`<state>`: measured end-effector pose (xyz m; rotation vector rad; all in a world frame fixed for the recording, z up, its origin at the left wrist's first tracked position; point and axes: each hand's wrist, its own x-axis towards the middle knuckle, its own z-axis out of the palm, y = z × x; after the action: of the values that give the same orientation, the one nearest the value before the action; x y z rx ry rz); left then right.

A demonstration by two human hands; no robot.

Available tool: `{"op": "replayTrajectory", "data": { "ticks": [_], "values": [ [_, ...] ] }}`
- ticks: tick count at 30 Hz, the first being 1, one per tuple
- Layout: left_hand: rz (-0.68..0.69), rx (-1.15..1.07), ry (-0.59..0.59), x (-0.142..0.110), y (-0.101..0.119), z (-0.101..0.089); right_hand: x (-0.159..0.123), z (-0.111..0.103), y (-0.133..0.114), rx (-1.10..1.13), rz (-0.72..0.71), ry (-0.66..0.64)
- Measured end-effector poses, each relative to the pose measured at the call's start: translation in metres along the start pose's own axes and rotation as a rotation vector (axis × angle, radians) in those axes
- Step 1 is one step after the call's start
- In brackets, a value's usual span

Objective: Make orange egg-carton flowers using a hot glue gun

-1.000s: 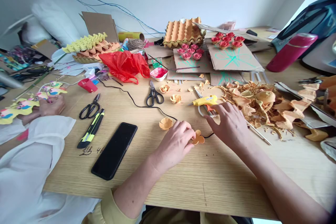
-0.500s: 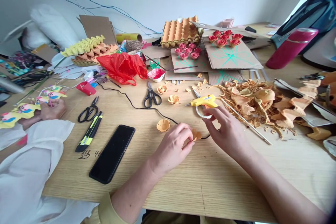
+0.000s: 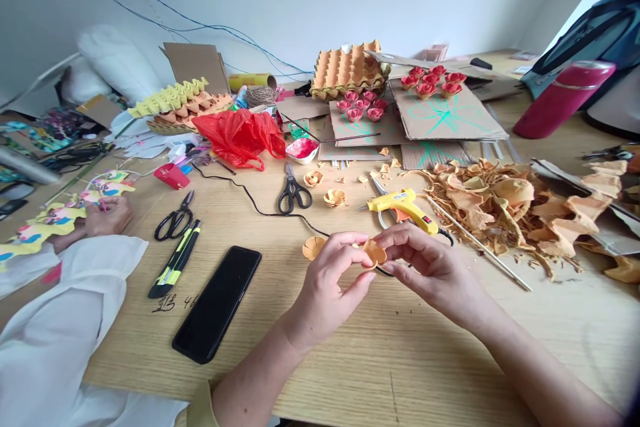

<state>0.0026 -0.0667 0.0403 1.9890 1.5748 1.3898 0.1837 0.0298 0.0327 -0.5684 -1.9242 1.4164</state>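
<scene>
Between my two hands is a small orange egg-carton flower cup (image 3: 375, 253) with rounded petals. My left hand (image 3: 333, 280) pinches it from the left, thumb below and fingers above. The fingertips of my right hand (image 3: 425, 267) close on its right edge. Just left of my left hand lies another petalled cup (image 3: 313, 248), partly covered by the fingers. Beyond my right hand, a yellow glue gun (image 3: 400, 203) rests on scissors, its nozzle pointing left. Two layered orange flowers, one nearer (image 3: 335, 198) and one farther (image 3: 313, 178), sit past my hands.
Black-handled scissors (image 3: 294, 197), a cutter knife (image 3: 175, 260) and a phone (image 3: 217, 303) lie to the left. Carton scraps (image 3: 500, 207) and a stick (image 3: 480, 243) are at right. Red flowers (image 3: 360, 107) stand on cardboard behind. A co-worker's hand (image 3: 107, 213) holds painted carton at left.
My right hand has come off the glue gun, which now lies on the table, and moved left to grip the flower cup. The cup has tilted upward in my left hand.
</scene>
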Motion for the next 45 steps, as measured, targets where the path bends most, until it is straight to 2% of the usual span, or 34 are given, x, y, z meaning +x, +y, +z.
{"op": "replayTrajectory", "data": {
  "ticks": [3,6,10,14,21,25,32,37,42,45],
  "values": [
    [-0.051,-0.112,-0.010,0.000,0.000,0.000,-0.001,0.001,-0.004,-0.179,-0.116,0.029],
    [-0.187,-0.338,-0.001,-0.002,0.000,0.003,-0.001,0.003,-0.008,-0.362,-0.227,0.074],
    [-0.362,-0.574,0.030,-0.001,0.001,0.005,-0.001,0.006,-0.007,-0.401,-0.286,0.077],
    [-0.452,-0.711,0.004,0.000,0.000,0.004,-0.003,0.008,-0.005,-0.420,-0.337,0.064],
    [-0.655,-0.755,0.108,-0.001,-0.010,0.009,-0.006,0.006,-0.008,-0.572,-0.461,0.030],
    [-0.635,-0.748,0.112,0.000,-0.011,0.009,-0.007,0.006,-0.004,-0.549,-0.440,-0.007],
    [-0.607,-0.750,0.148,0.001,-0.006,0.008,-0.003,0.007,-0.001,-0.474,-0.319,0.148],
    [-0.613,-0.802,0.138,0.001,-0.006,0.006,-0.002,0.008,0.000,-0.295,-0.199,0.096],
    [-0.580,-0.825,0.109,0.002,-0.006,0.000,-0.005,0.003,-0.001,-0.375,-0.270,0.027],
    [-0.583,-0.784,0.021,0.004,-0.005,-0.003,-0.005,0.000,-0.003,-0.398,-0.287,-0.016]
  ]
}}
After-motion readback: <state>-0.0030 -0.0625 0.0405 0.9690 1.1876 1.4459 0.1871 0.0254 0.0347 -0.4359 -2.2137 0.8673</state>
